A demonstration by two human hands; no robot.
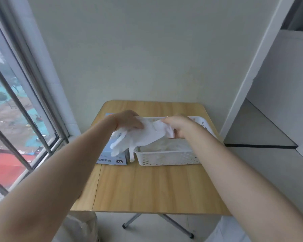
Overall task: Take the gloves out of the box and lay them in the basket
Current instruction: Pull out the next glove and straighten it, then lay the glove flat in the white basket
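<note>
Both hands — left hand, right hand — pinch a thin white glove between them over the white perforated plastic basket; some gloves seemingly lie inside already, more likely remain in the blue cardboard box.

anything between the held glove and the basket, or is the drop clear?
Nothing visible blocks it. The left hand and right hand hold the glove stretched above the basket; its fingers dangle over the near-left rim and the box. The basket is open-topped, with gloves already inside.
</note>
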